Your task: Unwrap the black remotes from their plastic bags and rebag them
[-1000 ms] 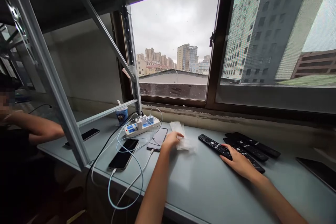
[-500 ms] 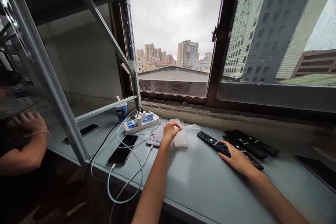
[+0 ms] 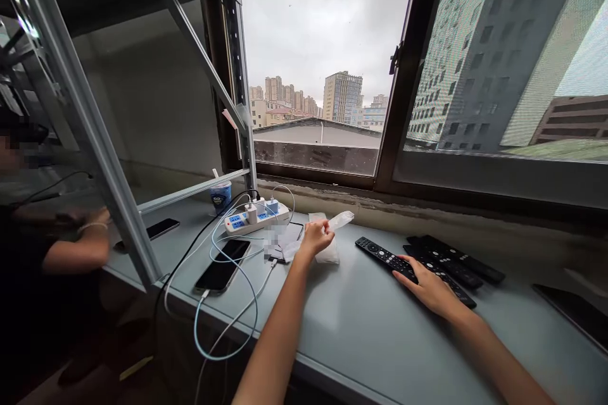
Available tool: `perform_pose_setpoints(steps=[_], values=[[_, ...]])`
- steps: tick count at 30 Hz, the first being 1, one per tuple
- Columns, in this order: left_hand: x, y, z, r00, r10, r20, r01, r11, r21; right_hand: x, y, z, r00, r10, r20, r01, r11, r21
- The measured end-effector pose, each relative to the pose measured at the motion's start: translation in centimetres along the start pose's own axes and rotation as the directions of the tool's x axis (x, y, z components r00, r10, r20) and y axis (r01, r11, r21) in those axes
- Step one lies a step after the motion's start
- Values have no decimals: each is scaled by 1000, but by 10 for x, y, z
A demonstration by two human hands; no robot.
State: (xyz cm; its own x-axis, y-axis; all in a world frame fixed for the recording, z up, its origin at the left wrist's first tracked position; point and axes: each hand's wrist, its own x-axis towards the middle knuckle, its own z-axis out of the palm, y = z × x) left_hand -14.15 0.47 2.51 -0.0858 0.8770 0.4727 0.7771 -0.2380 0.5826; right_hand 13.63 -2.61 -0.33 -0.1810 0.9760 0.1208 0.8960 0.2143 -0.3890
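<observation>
My left hand (image 3: 317, 238) is closed in a pinch on a clear plastic sleeve (image 3: 342, 220), raised a little above the table. Under and beside that hand lie more clear plastic sleeves (image 3: 329, 255), flat on the tabletop. My right hand (image 3: 427, 286) grips a black remote control (image 3: 379, 253), thumb on the near side and fingers across the far side. The remote rests on or just above the table, its far end pointing up and left. Past my right fingers, more black buttoned casing shows; I cannot tell whether it is a separate remote.
Several black remotes (image 3: 468, 258) lie behind my right hand. A power strip (image 3: 259, 218), looping cables, a phone (image 3: 223, 266) and a blue cup (image 3: 220, 196) stand left. A metal shelf post (image 3: 111, 158) rises beside a co-worker's arm (image 3: 83, 247). A dark flat device (image 3: 574, 313) lies far right.
My left hand has moved slightly right, its fingers now curled tighter, and the plastic sleeve stands higher. My right hand stays on the remote. The co-worker's arm has shifted right.
</observation>
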Motion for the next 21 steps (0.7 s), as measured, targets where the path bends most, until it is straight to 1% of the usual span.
perform_pose_setpoints(steps=[5,8,11,14,16,18,21], values=[[-4,4,5,999,40,7,-40,999,11,-1,0,-1,1000,20,3,-20,1000,-1],[-8,15,13,996,83,-14,-83,996,14,-2,0,-1,1000,3,-3,-3,1000,-2],[-13,30,22,984,176,-16,-175,984,33,-1,0,-1,1000,-10,-9,10,1000,-8],[-15,41,27,959,281,44,-284,954,93,1,0,0,1000,-3,-1,3,1000,-20],[-14,44,28,943,322,88,-331,935,129,3,1,1,1000,-7,1,7,1000,-22],[-11,43,27,934,341,104,-353,924,147,4,2,1,1000,-12,8,13,1000,-26],[-5,40,24,936,347,54,-351,926,141,5,1,-2,999,1,52,1,999,-43]])
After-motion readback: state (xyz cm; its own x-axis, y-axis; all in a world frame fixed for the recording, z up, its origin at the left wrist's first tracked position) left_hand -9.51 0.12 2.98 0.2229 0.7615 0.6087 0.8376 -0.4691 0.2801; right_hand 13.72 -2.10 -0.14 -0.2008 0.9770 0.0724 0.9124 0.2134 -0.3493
